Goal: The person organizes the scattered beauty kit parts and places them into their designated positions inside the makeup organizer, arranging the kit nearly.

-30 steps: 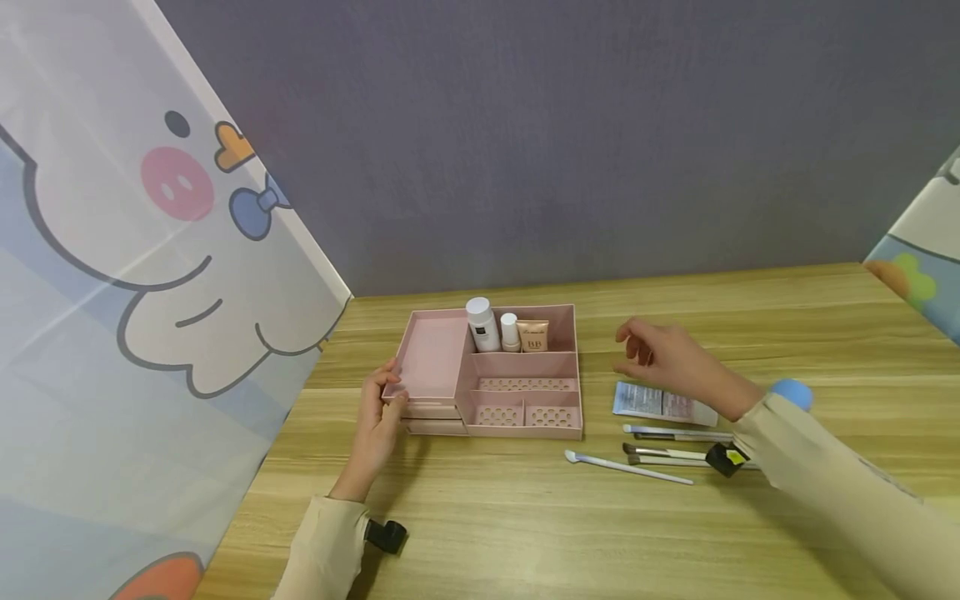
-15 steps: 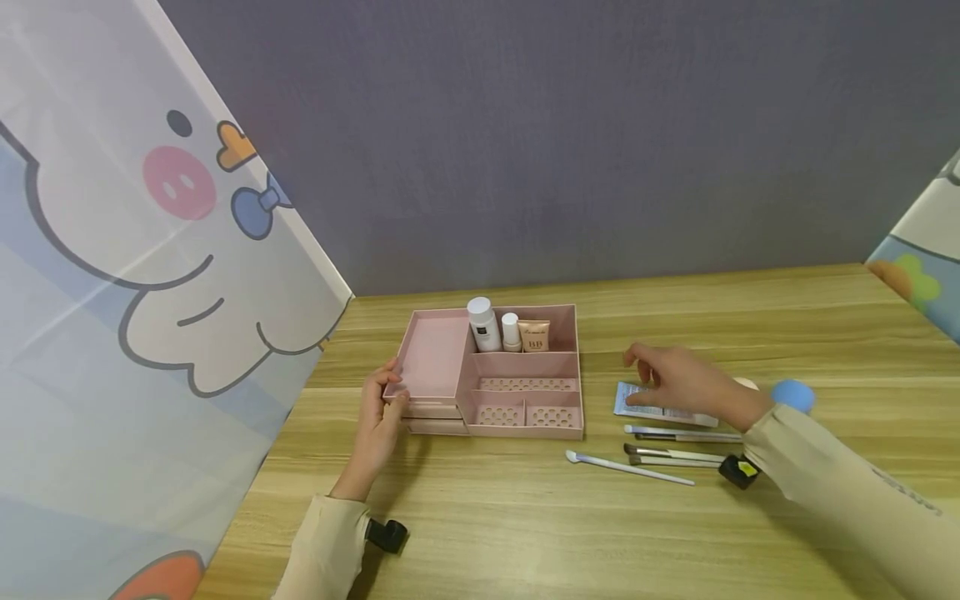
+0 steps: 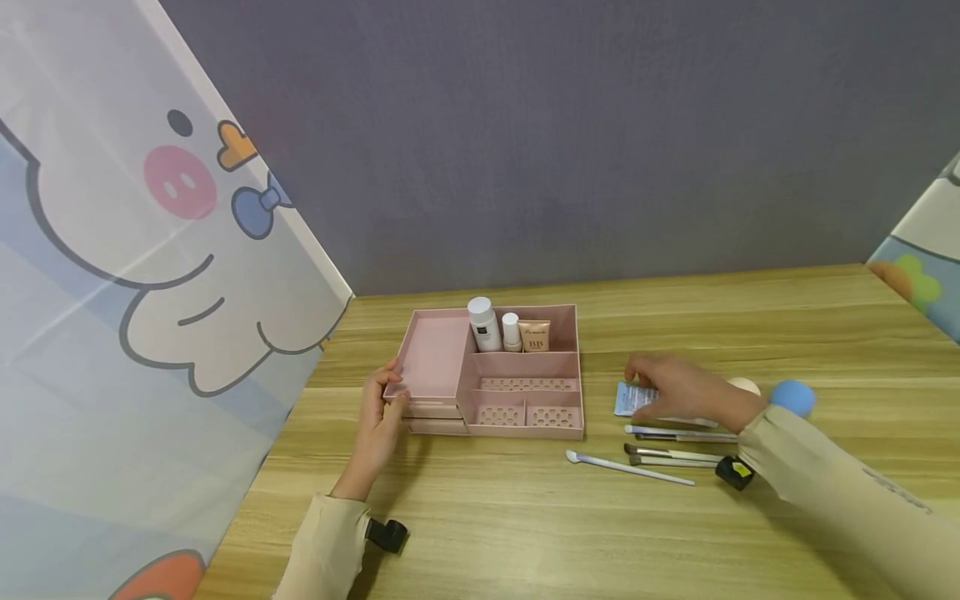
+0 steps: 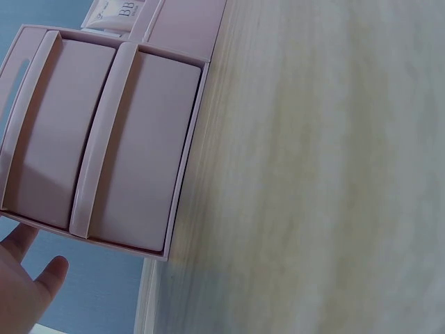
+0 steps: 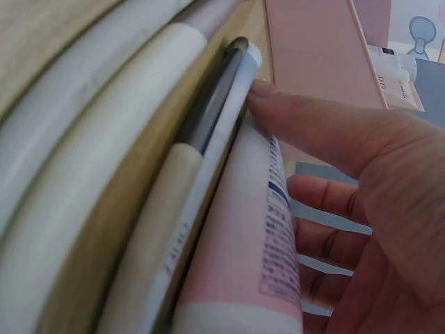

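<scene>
A pink desktop organizer (image 3: 431,354) stands on the table, with two drawers at its left front. My left hand (image 3: 378,425) rests against its left side near the front corner, fingers loosely bent. In the left wrist view, one of that hand's fingers meets the organizer's side by the drawers. To the right lies a blue, white and pink squeeze tube (image 5: 240,216), flat on the table. My right hand (image 3: 678,390) reaches over it, thumb on the near side and curled fingers on the far side. The hand covers much of the tube in the head view.
A white bottle (image 3: 485,327), a small white-capped bottle (image 3: 512,332) and a BB cream tube (image 3: 535,336) stand in the organizer's back compartment. Several makeup brushes (image 3: 630,469) lie in front of the squeeze tube. A blue sponge (image 3: 792,398) and a cream-coloured puff (image 3: 745,385) lie farther right.
My right hand has come down and toward me from above the squeeze tube, and its thumb and fingers now straddle the tube. The left hand and organizer have stayed in place.
</scene>
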A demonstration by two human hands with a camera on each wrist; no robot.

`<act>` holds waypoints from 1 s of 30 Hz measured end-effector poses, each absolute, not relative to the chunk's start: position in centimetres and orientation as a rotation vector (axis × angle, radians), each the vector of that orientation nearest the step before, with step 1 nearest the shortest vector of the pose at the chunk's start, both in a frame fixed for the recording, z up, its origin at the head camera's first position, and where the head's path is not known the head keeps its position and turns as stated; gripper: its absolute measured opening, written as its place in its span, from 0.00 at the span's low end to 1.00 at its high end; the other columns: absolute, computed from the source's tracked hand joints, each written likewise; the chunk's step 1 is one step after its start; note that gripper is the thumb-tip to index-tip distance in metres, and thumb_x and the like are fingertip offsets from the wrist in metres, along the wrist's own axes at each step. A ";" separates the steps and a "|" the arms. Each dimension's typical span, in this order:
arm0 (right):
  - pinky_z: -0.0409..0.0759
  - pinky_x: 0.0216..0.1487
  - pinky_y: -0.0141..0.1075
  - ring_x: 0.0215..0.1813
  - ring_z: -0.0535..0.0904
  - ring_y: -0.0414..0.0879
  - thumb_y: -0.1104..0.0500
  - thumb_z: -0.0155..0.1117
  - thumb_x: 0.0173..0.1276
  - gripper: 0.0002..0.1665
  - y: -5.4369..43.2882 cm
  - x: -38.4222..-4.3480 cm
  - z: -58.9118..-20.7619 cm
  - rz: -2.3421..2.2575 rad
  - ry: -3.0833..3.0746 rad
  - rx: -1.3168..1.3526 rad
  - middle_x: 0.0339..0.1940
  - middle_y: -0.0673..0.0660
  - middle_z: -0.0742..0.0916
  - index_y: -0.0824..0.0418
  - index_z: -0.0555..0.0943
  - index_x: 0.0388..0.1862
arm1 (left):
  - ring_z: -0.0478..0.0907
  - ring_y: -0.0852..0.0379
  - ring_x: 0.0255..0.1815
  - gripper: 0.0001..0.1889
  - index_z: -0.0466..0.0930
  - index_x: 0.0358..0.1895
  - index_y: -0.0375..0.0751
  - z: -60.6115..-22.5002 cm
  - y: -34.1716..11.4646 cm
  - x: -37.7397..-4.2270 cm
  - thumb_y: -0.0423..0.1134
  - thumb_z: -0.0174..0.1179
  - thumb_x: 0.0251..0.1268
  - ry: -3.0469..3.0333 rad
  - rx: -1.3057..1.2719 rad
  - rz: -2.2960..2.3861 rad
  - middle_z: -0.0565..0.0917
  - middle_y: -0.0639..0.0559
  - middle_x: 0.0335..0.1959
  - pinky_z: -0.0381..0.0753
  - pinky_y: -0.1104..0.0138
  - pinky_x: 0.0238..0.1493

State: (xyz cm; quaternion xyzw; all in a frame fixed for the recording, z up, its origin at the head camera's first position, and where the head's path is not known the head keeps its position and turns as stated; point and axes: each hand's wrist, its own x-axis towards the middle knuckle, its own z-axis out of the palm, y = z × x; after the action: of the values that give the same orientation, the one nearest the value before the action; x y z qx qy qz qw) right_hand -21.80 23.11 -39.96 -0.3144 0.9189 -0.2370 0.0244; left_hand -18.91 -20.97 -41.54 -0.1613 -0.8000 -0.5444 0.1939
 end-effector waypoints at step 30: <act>0.75 0.28 0.34 0.28 0.74 0.37 0.58 0.73 0.53 0.17 22.9 -22.2 -39.5 -0.796 2.854 -1.007 0.29 0.47 0.82 0.58 0.79 0.40 | 0.55 0.36 0.74 0.09 0.64 0.50 0.27 -41.6 -20.9 -18.8 0.25 0.48 0.70 -2.251 -0.441 -1.529 0.64 0.32 0.70 0.59 0.72 0.56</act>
State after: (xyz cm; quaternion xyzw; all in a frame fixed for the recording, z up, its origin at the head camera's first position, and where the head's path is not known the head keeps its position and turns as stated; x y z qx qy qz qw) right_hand -22.19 22.87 -39.46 -0.3217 0.9120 -0.2545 0.0061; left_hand -18.82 -20.95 -41.58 -0.1571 -0.8016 -0.5443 0.1912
